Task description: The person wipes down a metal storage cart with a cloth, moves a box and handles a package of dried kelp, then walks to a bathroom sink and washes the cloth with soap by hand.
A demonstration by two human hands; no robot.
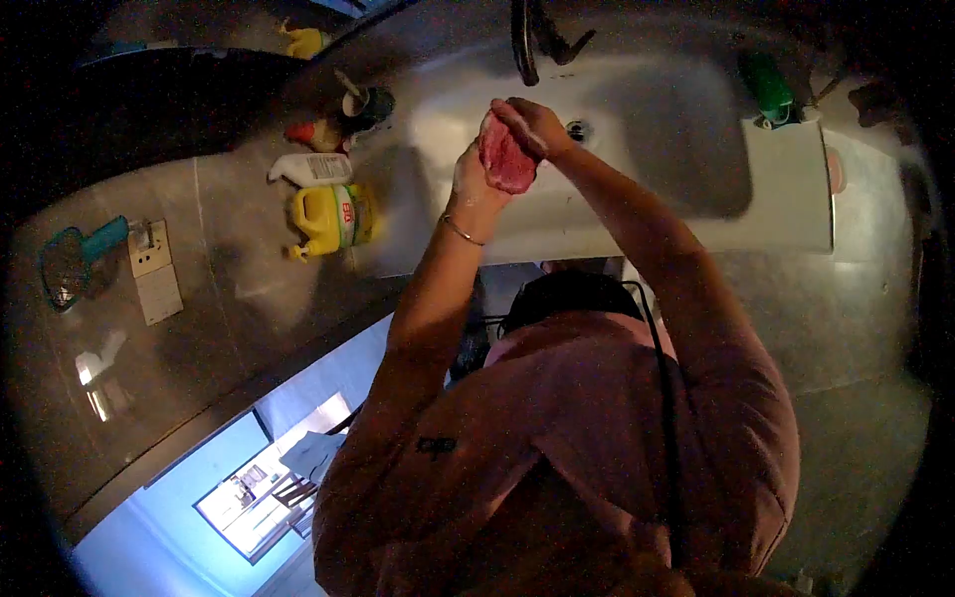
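Observation:
Over the white sink [577,214], my two hands are together around a red-pink thing [509,159] that looks like a wet, bunched cloth. My left hand [473,177] lies beneath it, with whitish suds at the wrist and a thin bracelet [464,231] lower down. Most of its fingers are hidden by the cloth. My right hand [537,127] comes from the right, with its fingers bent over the cloth's upper edge. A dark faucet [525,45] stands just beyond my hands, and the drain [575,130] shows to the right of them.
On the counter to the left are a yellow jug [320,219], a white bottle [310,168] and a dark cup [368,107]. A green bottle [764,85] stands at the sink's back right. Farther left are a teal-handled item [104,237] and a wall socket plate [151,249].

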